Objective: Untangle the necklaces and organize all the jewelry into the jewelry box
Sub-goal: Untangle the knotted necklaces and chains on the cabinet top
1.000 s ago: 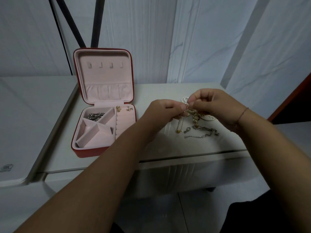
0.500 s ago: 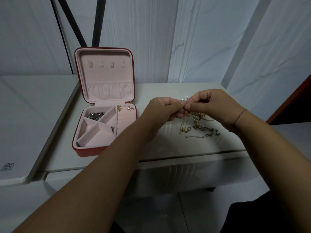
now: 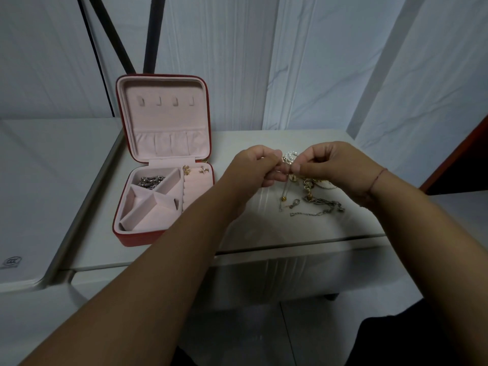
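Note:
A red jewelry box (image 3: 137, 237) with pink lining stands open on the left of the white table. A silver chain (image 3: 151, 180) lies in its back-left compartment, and two small gold earrings (image 3: 196, 170) sit at the back right. To the right, my left hand (image 3: 253, 169) and my right hand (image 3: 334, 165) meet just above the table, each pinching part of a tangled bunch of necklaces (image 3: 289, 161). Gold and silver strands (image 3: 314, 200) hang from the bunch and trail on the table under my right hand.
The white table (image 3: 264, 233) has its front edge just below the jewelry. A lower white surface (image 3: 39, 180) adjoins it on the left. Black stand legs (image 3: 151, 35) rise behind the box. White draped sheeting forms the backdrop.
Both hands stay together at the tangle, working it slightly. The hanging strands have shifted a little. The box has not moved.

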`<state>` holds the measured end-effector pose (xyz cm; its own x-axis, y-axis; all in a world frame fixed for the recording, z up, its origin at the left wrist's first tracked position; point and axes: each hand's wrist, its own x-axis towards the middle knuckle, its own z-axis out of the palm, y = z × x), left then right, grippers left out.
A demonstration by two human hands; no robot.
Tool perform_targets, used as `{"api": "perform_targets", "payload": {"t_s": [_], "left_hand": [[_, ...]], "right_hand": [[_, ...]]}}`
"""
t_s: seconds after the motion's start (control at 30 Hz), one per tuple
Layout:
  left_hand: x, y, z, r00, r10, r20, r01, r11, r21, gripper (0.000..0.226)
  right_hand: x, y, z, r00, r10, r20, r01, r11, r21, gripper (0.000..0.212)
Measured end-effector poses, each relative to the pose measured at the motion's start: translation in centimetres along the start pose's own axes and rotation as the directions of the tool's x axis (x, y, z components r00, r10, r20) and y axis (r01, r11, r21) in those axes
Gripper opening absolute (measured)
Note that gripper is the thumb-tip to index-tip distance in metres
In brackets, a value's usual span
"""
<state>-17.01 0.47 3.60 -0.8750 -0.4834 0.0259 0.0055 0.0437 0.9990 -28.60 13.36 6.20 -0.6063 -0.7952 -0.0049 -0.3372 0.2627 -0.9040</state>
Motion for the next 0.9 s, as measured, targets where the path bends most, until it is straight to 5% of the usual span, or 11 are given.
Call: {"api": "perform_targets", "payload": {"t_s": [0.3,0.6,0.8,0.9], "left_hand": [[0.3,-0.1,-0.1,0.999,0.045,-0.014,-0.045,0.999,0.005,0.021],[0.4,-0.1,0.1,1.000,-0.012,0.004,0.013,0.979,-0.205,0.019],[0.2,0.1,0.1,1.000,0.000,0.009,0.002,0.983,-0.182,0.018],[0.2,0.0,0.1,1.000,0.016,0.021,-0.013,0.988,-0.155,0.018]], "right_hand": [[-0.3,-0.1,-0.1,0.989,0.099,0.106,-0.096,0.995,-0.040,0.001],[-0.2,-0.2,-0.2,0.986,0.071,0.154,-0.083,0.994,0.076,0.006],[-0.5,-1.2,0.2,0.997,-0.074,0.004,0.074,0.994,0.086,0.033],[-0.7,-1.6,0.6,0.988,-0.145,-0.054,0.143,0.989,-0.041,0.024]]}}
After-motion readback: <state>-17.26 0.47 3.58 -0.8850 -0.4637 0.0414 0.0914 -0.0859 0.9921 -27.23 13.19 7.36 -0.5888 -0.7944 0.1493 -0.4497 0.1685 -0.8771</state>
